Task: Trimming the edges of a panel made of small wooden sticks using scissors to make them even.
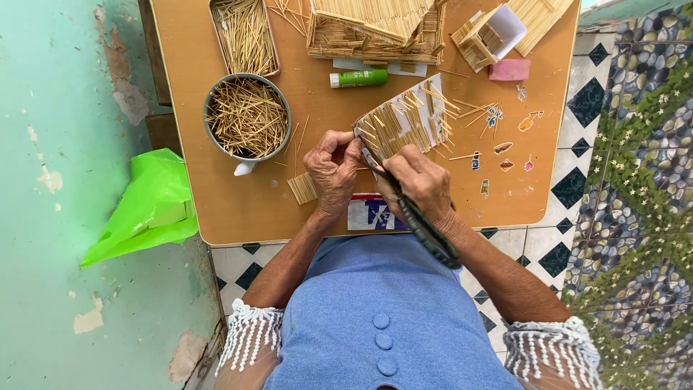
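At frame centre, the left hand (333, 167) pinches the stick-covered card panel (404, 119) while the right hand (421, 184) grips dark scissors (419, 220) just below it.

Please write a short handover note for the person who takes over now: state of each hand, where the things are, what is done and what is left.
Left hand: pinches the near edge of the white card panel, holding it above the table.
Right hand: grips dark-handled scissors, blades at the panel's near edge.
Things: round bowl of sticks on the left; rectangular tray of sticks behind it; green glue stick; a short stick bundle by the left hand; a stick house at the far edge.
Done: sticks cover most of the panel.
Left: stick ends overhang the edges unevenly; they look untrimmed on the far side.
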